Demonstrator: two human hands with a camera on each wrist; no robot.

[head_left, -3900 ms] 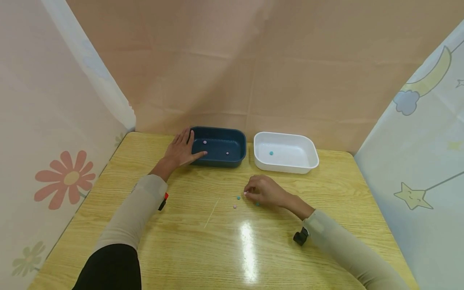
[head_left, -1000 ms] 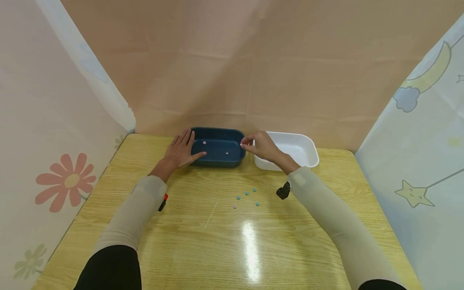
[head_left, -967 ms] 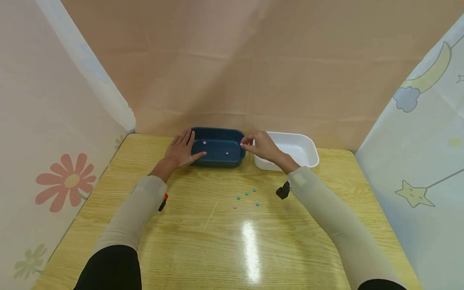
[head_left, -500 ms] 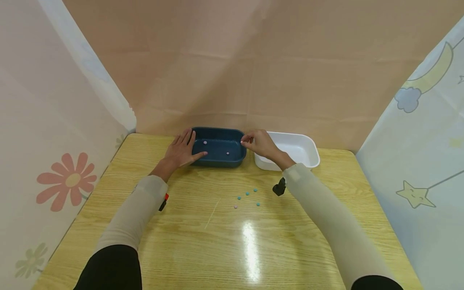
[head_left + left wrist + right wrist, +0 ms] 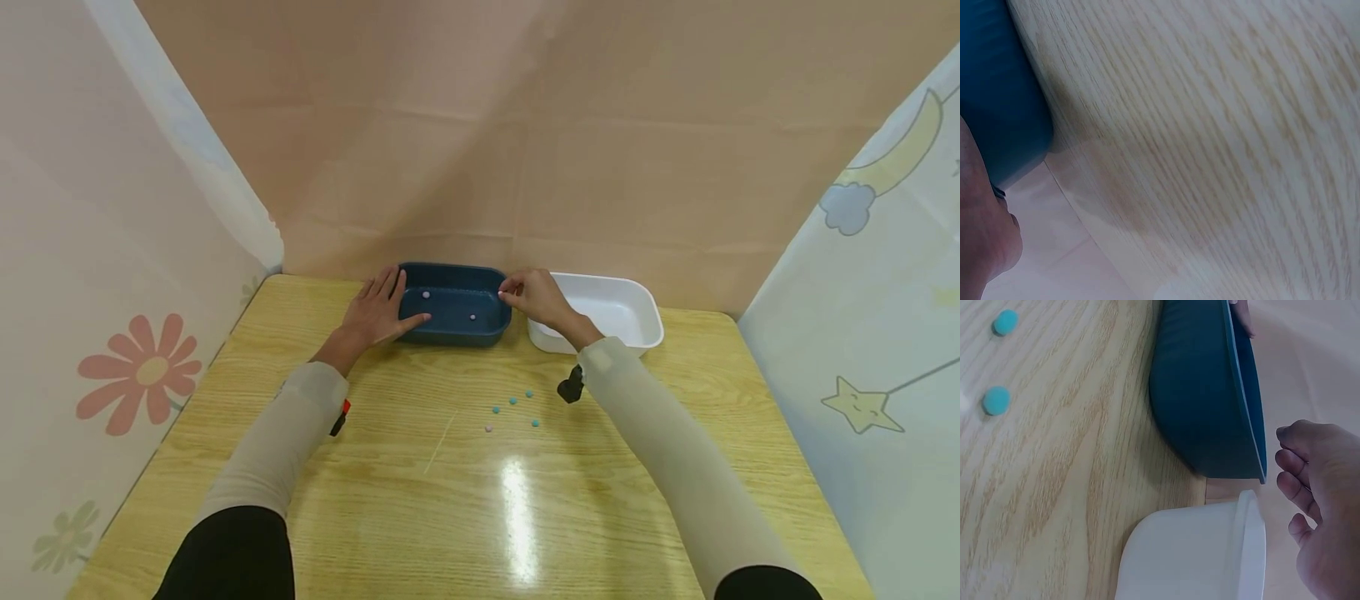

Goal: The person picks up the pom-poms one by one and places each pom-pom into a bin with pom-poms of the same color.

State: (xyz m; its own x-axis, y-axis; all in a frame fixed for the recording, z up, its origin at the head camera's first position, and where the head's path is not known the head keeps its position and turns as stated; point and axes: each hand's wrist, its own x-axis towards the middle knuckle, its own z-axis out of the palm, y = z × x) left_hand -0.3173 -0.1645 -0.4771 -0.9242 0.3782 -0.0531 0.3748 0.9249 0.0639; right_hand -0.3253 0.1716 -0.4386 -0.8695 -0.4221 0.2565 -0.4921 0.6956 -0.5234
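My left hand (image 5: 371,315) rests with straight, spread fingers on the left end of the dark blue tray (image 5: 453,340), thumb over its front rim. Two small round pink pieces (image 5: 426,295) lie inside that tray. At the tray's right rim, my right hand (image 5: 542,297) pinches a small round pink piece (image 5: 501,292) between thumb and index finger. In the right wrist view the fingertips (image 5: 1284,434) are beside the blue rim, and the pinched piece is hidden there. The right hand and wrist overlap the left part of the white tray (image 5: 637,340).
On the wooden table (image 5: 420,517), in front of the trays, lie several small turquoise pieces (image 5: 513,401) and one pink piece (image 5: 488,428). A beige backdrop (image 5: 600,167) stands right behind both trays. Patterned panels flank the table.
My right hand has gone from among the small pieces on the table up to the blue tray's right rim, carrying a pink piece. It has barely shifted this last second. My left hand stays put.
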